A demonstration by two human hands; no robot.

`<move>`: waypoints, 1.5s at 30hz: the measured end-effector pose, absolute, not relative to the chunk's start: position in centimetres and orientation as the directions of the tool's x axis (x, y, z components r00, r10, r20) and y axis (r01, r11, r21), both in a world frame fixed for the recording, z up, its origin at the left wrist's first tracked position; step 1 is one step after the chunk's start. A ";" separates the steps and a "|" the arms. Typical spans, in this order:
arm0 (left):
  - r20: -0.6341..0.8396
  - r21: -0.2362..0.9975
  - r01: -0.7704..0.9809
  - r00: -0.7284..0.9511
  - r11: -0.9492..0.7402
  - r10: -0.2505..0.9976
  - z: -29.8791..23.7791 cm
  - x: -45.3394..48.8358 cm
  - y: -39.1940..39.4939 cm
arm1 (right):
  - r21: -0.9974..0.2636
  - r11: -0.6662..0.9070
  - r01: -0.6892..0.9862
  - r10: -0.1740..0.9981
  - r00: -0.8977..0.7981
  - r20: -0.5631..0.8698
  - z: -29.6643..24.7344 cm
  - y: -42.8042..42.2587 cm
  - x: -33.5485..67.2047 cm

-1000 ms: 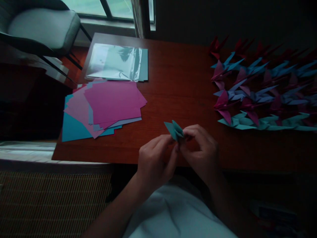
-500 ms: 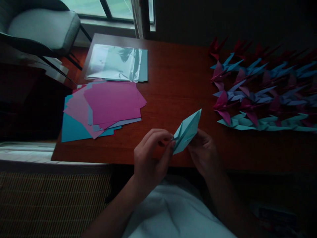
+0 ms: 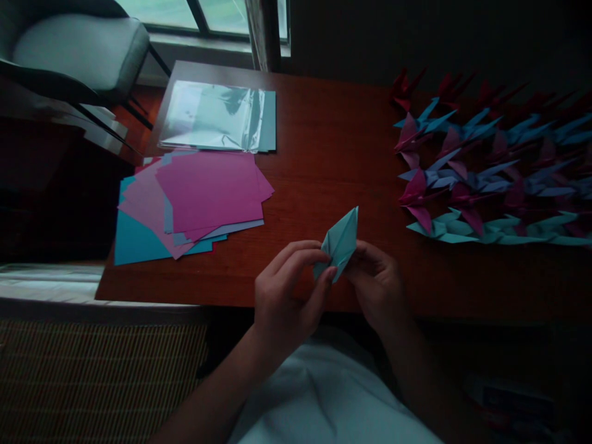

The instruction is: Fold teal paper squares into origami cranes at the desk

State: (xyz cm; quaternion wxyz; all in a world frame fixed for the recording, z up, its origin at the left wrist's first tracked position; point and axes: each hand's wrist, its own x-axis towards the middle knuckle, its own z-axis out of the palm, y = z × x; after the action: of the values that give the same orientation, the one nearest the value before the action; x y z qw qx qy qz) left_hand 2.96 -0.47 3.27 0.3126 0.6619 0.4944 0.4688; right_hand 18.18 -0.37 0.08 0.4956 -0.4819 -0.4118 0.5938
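Observation:
Between my hands, above the table's front edge, is a folded piece of pale mint origami paper (image 3: pixel 343 242), diamond-like with a point facing up and right. My left hand (image 3: pixel 292 280) pinches its lower left side between thumb and fingers. On the other side my right hand (image 3: pixel 375 277) grips the right edge; its fingertips are partly hidden behind the paper. To the right lie rows of folded paper cranes; the nearest row is mint cranes (image 3: pixel 493 229), with magenta cranes (image 3: pixel 416 196) just behind.
Loose coloured paper sheets (image 3: pixel 210 194) in pink, magenta, lilac and blue overlap at the left of the wooden table (image 3: pixel 319 166). Behind them is a clear plastic packet (image 3: pixel 210 117) of pale sheets. A chair (image 3: pixel 78 55) stands beyond the table's left end.
The mint folded paper has turned and shifted slightly left, and looks narrower from here. My left fingers have slid further onto it, and my right hand has come in a little closer.

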 end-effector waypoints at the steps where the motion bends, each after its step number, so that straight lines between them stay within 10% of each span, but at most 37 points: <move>1: 0.328 0.863 0.383 0.070 -0.329 0.942 3.2 3.0 -0.5 | -0.973 -0.149 -0.176 0.989 -0.035 -0.146 0.2 -0.4 18.1; 21: 0.349 0.826 0.433 0.112 -0.361 0.931 3.2 2.9 -0.4 | -0.902 0.238 0.360 0.966 0.009 0.258 2.2 -1.0 17.8; 33: 0.332 0.874 0.357 0.056 -0.329 0.942 3.1 2.6 -0.7 | -0.986 0.055 0.154 0.998 0.019 0.059 2.2 -1.1 18.1; 45: 0.002 0.998 0.066 -0.026 0.000 1.000 2.5 2.7 -0.5 | -0.995 -0.089 0.034 0.987 -0.129 -0.092 1.7 -0.3 18.9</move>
State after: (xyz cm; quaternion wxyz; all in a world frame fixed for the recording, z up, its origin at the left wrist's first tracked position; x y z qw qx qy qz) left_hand 2.75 -0.50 2.46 0.4765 0.5100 0.5223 0.4899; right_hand 18.86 -0.35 1.70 0.4359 -0.4953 -0.5155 0.5468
